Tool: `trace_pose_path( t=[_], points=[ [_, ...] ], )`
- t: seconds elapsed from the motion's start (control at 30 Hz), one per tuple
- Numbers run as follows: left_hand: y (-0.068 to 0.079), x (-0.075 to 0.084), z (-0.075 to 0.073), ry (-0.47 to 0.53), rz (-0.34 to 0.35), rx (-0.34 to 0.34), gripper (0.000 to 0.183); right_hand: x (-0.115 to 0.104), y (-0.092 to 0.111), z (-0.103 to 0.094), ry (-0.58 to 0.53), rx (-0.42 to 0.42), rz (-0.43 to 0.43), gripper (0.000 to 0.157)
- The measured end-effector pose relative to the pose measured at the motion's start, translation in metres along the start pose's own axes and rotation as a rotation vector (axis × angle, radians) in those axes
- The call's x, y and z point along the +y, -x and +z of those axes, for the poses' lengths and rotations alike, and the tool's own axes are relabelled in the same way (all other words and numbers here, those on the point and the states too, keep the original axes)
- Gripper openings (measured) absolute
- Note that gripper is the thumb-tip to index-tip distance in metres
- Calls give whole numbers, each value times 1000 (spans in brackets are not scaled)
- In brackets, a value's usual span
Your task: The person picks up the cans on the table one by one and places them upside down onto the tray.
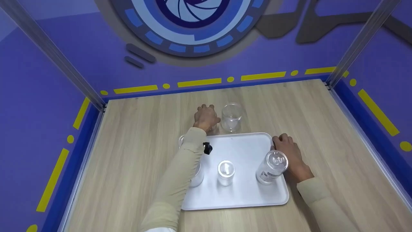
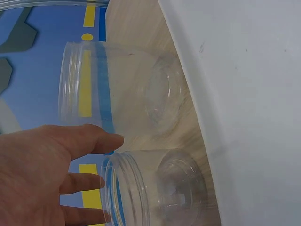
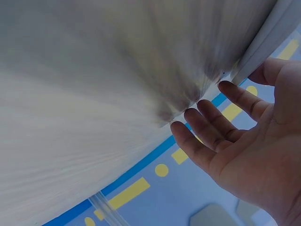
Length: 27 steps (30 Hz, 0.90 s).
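Observation:
Behind the white tray [image 1: 246, 145], my left hand [image 1: 206, 117] is over a small clear plastic jar [image 2: 181, 188] with a ridged mouth. In the left wrist view its thumb stretches between this jar and a larger clear jar [image 1: 231, 116], and its fingers reach to the small jar's rim without curling round it. My right hand [image 1: 287, 151] rests at the tray's right edge, fingers loosely bent and holding nothing. Its fingertips [image 3: 176, 127] are down at the table surface, with the thumb by the tray's side. Just inside that edge stands a tall clear jar [image 1: 272, 166] with printing on it.
A small clear jar [image 1: 226, 172] stands in the middle of the tray. Another jar [image 1: 198, 178] is partly hidden by the left sleeve [image 1: 173, 187], and one more [image 1: 181, 140] shows at the tray's far left corner. Blue-purple panels [image 1: 180, 72] enclose the wooden table [image 1: 138, 129].

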<state>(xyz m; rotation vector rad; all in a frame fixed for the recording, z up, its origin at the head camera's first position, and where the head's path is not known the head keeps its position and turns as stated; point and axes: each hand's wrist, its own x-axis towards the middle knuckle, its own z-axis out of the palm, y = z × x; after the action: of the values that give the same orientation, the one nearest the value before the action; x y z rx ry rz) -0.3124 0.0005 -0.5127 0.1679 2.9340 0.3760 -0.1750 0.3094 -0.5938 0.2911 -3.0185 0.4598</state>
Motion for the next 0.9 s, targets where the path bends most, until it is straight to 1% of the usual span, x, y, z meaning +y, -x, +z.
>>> trace_pose_path(
  t=[0.13, 0.33, 0.63, 0.9],
  points=[
    [-2, -1, 1, 4, -17, -16, 55, 1, -1, 1, 9, -12, 10, 32],
    [-4, -1, 4, -7, -22, -5, 52, 1, -1, 2, -8, 1, 8, 31],
    [-4, -3, 9, -1, -15, 16, 57, 0, 0, 1, -8, 4, 6, 31],
    [-4, -3, 8, -3, 0, 38, 59, 2, -2, 1, 4, 5, 4, 31]
  ],
)
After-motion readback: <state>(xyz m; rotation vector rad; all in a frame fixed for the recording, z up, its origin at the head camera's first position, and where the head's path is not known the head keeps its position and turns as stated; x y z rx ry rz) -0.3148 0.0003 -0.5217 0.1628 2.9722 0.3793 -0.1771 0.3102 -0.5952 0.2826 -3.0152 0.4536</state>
